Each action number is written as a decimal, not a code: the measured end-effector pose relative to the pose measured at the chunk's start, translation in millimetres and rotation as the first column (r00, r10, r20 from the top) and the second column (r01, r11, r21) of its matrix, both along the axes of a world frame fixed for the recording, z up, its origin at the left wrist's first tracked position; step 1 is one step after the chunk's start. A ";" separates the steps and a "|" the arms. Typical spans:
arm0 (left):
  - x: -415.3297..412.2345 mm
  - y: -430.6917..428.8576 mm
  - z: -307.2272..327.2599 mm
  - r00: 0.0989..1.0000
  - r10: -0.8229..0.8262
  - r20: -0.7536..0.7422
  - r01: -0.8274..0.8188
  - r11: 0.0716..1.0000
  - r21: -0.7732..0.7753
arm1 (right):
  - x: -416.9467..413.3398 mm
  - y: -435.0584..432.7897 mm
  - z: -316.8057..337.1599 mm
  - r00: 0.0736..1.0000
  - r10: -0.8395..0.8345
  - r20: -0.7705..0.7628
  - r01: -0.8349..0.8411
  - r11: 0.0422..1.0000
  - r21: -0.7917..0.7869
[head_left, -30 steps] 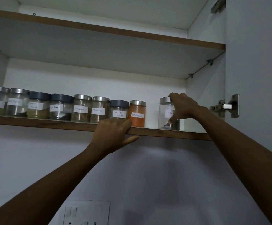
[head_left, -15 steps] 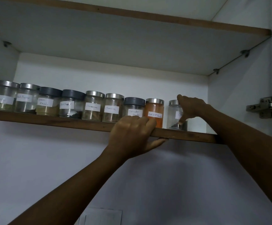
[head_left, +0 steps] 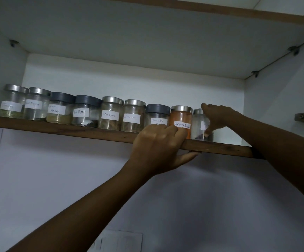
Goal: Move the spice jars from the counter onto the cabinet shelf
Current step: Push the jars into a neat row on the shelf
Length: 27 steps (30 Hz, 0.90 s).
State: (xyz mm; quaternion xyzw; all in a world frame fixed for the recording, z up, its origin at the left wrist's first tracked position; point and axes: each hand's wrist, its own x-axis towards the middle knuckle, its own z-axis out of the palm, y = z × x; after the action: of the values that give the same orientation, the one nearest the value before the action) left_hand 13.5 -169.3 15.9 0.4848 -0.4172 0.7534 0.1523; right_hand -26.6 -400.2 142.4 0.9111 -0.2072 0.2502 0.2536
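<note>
The last jar (head_left: 198, 124) stands on the shelf (head_left: 56, 127) just right of the red chilli powder jar (head_left: 181, 116), the right hand (head_left: 218, 118) wrapped round its right side, thumb down the front. The left hand (head_left: 158, 144), in front of the red chilli powder jar, clamps the shelf edge, fingers over, thumb beneath. Smooth, breakable glass, nearly empty so likely light, it is best held round the body, not the lid.

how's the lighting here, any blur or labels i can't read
Head view: dim, flat, bluish light, no glare, a soft shadow on the wall below the shelf; the red chilli powder jar label reads clearly, the leftmost jar label is too soft to read; the right hand, gripping the rightmost jar, hides most of its label.
</note>
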 end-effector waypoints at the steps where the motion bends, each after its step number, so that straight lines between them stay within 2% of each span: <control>1: -0.4 0.2 0.3 1.000 0.001 -0.003 -0.001 1.000 -0.001 | 0.1 -1.0 -0.5 1.000 0.003 0.005 -0.003 1.000 -0.003; 15: -0.3 0.3 -0.2 1.000 0.000 -0.010 0.000 1.000 0.020 | 0.3 -16.7 -2.5 0.994 0.107 0.033 -0.111 0.983 0.145; 19: -1.0 1.1 0.0 0.999 0.010 -0.031 -0.009 0.999 0.032 | -6.5 -14.7 -4.2 0.996 0.065 0.055 -0.070 0.993 0.095; 27: -10.0 5.0 0.0 0.990 0.062 -0.126 -0.053 0.996 0.073 | -33.5 7.5 -14.9 0.980 0.080 0.184 -0.090 0.995 0.046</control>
State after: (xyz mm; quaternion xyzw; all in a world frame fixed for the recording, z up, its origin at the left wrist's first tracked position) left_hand 3.5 -164.3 16.0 0.5490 -0.4182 0.7100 0.1401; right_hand -60.2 -392.7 127.5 0.8990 -0.1973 0.3372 0.1979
